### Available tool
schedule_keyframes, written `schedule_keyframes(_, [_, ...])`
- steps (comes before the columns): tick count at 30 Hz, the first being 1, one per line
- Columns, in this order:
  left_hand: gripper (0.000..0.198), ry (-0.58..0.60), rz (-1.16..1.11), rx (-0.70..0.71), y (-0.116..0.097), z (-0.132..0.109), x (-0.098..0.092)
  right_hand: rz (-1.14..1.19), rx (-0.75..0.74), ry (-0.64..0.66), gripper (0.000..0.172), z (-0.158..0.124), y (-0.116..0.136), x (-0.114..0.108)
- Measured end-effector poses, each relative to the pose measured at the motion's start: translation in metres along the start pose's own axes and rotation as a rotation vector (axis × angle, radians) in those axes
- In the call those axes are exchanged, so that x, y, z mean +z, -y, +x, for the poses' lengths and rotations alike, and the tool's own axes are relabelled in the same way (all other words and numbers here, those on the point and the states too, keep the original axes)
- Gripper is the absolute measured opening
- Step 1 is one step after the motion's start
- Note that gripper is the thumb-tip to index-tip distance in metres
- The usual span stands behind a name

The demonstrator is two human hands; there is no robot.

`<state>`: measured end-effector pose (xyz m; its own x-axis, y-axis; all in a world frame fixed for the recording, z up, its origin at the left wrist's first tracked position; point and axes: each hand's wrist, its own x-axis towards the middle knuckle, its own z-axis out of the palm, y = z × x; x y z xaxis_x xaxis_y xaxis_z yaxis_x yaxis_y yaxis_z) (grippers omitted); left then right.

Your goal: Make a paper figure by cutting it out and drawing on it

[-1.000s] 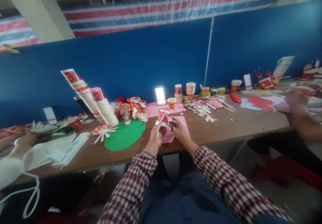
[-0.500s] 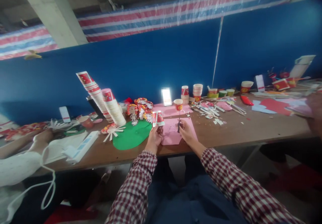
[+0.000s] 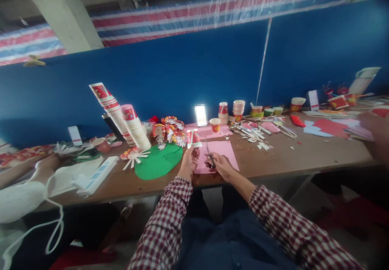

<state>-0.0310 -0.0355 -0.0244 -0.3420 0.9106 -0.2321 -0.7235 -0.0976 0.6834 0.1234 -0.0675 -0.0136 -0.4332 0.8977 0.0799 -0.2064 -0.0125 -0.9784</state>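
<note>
A red and white paper cup [image 3: 193, 138] is upheld by my left hand [image 3: 190, 160], whose fingers are closed on its lower part. Scissors [image 3: 210, 156] sit in my right hand [image 3: 221, 166], their blades pointing up and slightly left, close to the cup but apart from it. Beneath both hands lies a pink sheet [image 3: 225, 152] on the table. Behind it stands a single red and yellow cup [image 3: 215, 126]. Left of my left hand is a green oval sheet [image 3: 158, 162], with cut cup pieces [image 3: 159, 132] at its back edge.
Tall leaning cup stacks [image 3: 138, 130] and a power strip [image 3: 101, 175] are on the left. Paper strips and scraps [image 3: 252, 131] lie to the right, near a red stapler-like object [image 3: 297, 120]. Other people's arms [image 3: 24, 173] reach in at both sides.
My right hand has turned the scissors from upright to tilted left, moving them nearer the cup and lower. The cup in my left hand has shifted slightly right and up.
</note>
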Motion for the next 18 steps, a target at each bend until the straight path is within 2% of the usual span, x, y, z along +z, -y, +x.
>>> schedule_keyframes(6, [0.006, 0.017, -0.088, 0.05, -0.009, -0.001, 0.005, 0.018, 0.055, 0.063, 0.036, -0.002, -0.002, 0.003])
schedule_keyframes(18, [0.007, 0.027, -0.159, 0.033, -0.015, -0.007, 0.01, -0.014, 0.173, 0.117, 0.036, -0.005, -0.011, 0.001])
